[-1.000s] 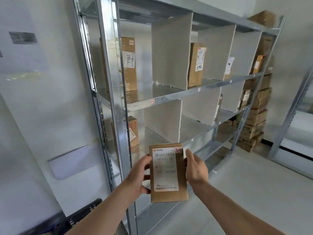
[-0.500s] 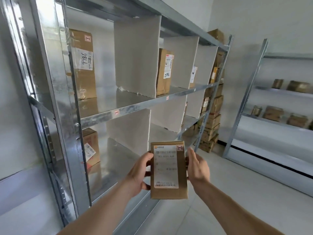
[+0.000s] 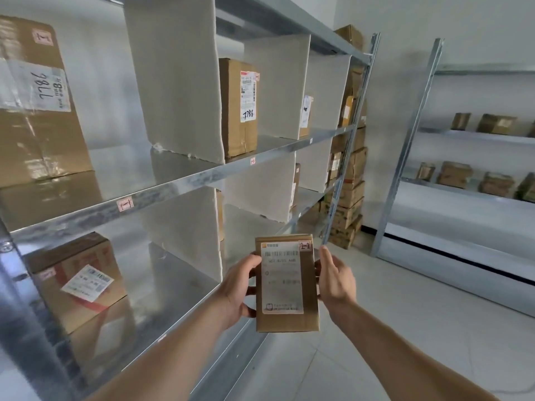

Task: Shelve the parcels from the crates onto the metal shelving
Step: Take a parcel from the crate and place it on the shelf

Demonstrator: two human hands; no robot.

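Parcel point(image 3: 286, 283) tagged 2-2 is held upright before the metal shelving point(image 3: 185, 180), left hand point(image 3: 237, 287) fingers curled round 1 edge, right hand point(image 3: 337, 282) fingers straight against the other; that loose grip risks a drop, or a misfile into bay 1.

The held parcel point(image 3: 287, 283) has a small tag "2-2" at its top right corner; its white label is too blurred to read. The far upright box point(image 3: 238, 108) shows handwritten "7786". The left box point(image 3: 34, 105) shows the same number, probably, turned sideways. A shelf edge sticker point(image 3: 124, 204) reads "1".
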